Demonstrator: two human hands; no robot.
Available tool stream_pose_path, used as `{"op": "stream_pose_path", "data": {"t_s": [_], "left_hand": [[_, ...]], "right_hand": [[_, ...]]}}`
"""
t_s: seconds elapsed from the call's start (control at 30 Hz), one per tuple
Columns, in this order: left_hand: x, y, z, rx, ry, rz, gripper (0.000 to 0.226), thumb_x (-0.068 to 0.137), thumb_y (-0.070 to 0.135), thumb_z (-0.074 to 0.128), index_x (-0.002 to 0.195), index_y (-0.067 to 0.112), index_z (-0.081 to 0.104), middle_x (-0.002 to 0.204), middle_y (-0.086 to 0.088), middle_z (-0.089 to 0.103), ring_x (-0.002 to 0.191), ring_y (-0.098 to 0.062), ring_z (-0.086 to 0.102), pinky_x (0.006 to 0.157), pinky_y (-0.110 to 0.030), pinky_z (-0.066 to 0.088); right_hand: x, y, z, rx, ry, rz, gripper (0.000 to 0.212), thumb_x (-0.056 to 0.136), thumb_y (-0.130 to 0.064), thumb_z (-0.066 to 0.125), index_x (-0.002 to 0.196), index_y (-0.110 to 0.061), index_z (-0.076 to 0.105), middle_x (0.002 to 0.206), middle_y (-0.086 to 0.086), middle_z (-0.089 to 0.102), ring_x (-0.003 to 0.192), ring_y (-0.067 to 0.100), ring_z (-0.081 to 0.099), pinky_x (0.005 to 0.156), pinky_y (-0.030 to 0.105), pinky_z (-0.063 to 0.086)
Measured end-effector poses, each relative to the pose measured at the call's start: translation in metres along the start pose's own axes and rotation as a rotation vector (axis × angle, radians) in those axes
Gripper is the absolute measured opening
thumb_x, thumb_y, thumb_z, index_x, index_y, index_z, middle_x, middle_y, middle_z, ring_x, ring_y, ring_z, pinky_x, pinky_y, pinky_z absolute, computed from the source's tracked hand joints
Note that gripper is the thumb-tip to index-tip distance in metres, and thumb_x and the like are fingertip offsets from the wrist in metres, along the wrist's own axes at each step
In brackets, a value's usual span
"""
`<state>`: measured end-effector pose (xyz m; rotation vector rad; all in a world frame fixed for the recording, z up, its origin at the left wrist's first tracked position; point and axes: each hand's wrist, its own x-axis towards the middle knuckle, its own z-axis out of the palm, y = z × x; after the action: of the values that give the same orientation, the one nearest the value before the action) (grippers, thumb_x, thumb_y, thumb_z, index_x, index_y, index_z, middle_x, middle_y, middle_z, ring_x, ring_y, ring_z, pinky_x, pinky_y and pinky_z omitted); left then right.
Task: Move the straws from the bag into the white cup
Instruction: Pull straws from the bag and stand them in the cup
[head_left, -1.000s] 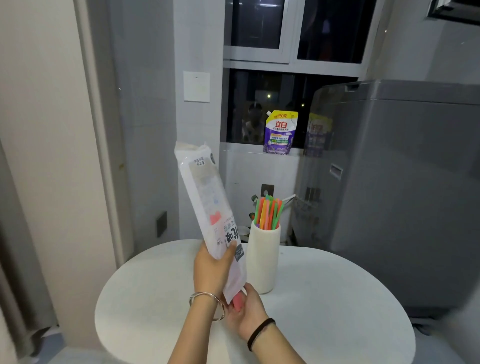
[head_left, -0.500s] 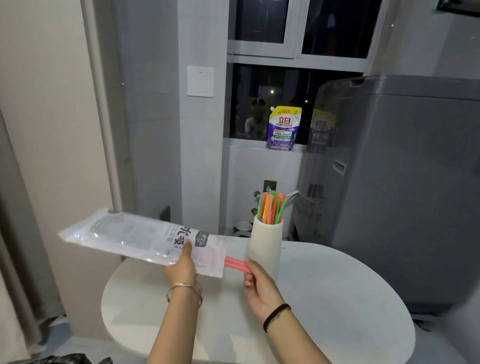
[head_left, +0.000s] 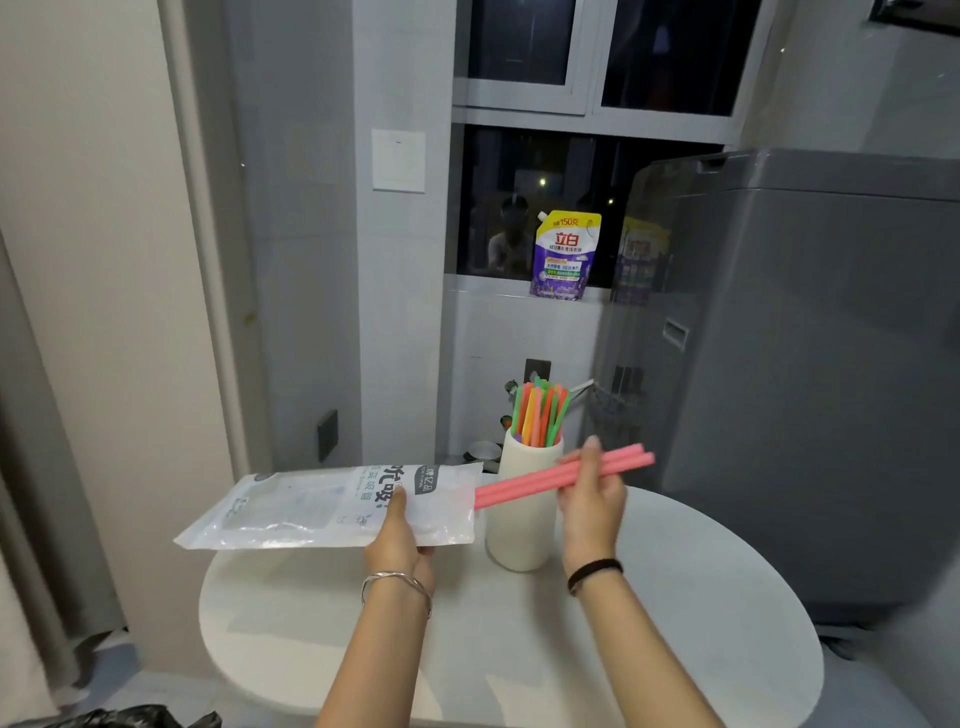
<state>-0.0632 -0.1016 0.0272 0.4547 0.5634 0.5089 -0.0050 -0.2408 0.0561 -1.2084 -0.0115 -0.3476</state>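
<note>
Pink straws, pinched in the right hand, are judged nearly withdrawn from the bag gripped by the left hand, and must next be upended and lowered into the white cup just beyond them.

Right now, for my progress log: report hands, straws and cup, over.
Left hand holds straw bag level. Right hand pinches two pink straws, ends at bag mouth, in front of white cup. Cup holds coloured straws; nothing else blocking.
</note>
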Motion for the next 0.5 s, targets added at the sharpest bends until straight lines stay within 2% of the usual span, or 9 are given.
{"op": "stream_pose_path", "data": {"t_s": [0.07,0.17,0.27,0.4,0.5], "left_hand": [[0.002,0.001,-0.001,-0.049,0.008,-0.007,0.044,0.095,0.013,0.056,0.137,0.012,0.048,0.135,-0.007,0.058,0.104,-0.021,0.057,0.069,-0.033,0.051],[0.006,0.0,-0.002,-0.056,0.014,-0.009,0.043,0.094,0.013,0.058,0.136,0.013,0.049,0.129,-0.006,0.06,0.103,-0.02,0.058,0.083,-0.035,0.048],[0.01,-0.003,-0.001,-0.064,0.007,0.005,0.043,0.094,0.013,0.057,0.137,0.013,0.049,0.13,-0.006,0.059,0.103,-0.02,0.058,0.088,-0.035,0.046],[0.011,-0.009,0.002,-0.078,0.021,0.017,0.045,0.094,0.012,0.057,0.138,0.014,0.047,0.132,-0.005,0.059,0.104,-0.02,0.057,0.088,-0.035,0.046],[0.012,-0.011,0.002,-0.08,0.026,0.029,0.047,0.094,0.012,0.057,0.139,0.014,0.047,0.129,-0.005,0.059,0.105,-0.019,0.057,0.088,-0.036,0.046]], "right_hand": [[0.024,-0.019,-0.006,-0.07,0.033,-0.14,0.045,0.096,-0.036,0.044,0.056,-0.018,0.055,0.048,-0.003,0.049,0.04,0.002,0.048,0.046,0.02,0.039],[0.057,-0.046,-0.006,-0.174,0.025,-0.308,0.045,0.097,-0.035,0.041,0.056,-0.021,0.054,0.05,-0.001,0.048,0.044,0.005,0.046,0.048,0.024,0.037],[0.08,-0.066,0.002,-0.271,-0.033,-0.422,0.045,0.097,-0.035,0.04,0.057,-0.02,0.054,0.052,-0.003,0.051,0.044,-0.001,0.05,0.047,0.016,0.04],[0.095,-0.071,0.01,-0.418,-0.126,-0.477,0.044,0.097,-0.037,0.041,0.057,-0.023,0.054,0.052,-0.006,0.053,0.051,0.011,0.054,0.053,0.028,0.044],[0.101,-0.065,0.014,-0.52,-0.188,-0.51,0.043,0.095,-0.041,0.042,0.057,-0.023,0.054,0.052,-0.003,0.051,0.05,0.014,0.052,0.05,0.029,0.043]]}}
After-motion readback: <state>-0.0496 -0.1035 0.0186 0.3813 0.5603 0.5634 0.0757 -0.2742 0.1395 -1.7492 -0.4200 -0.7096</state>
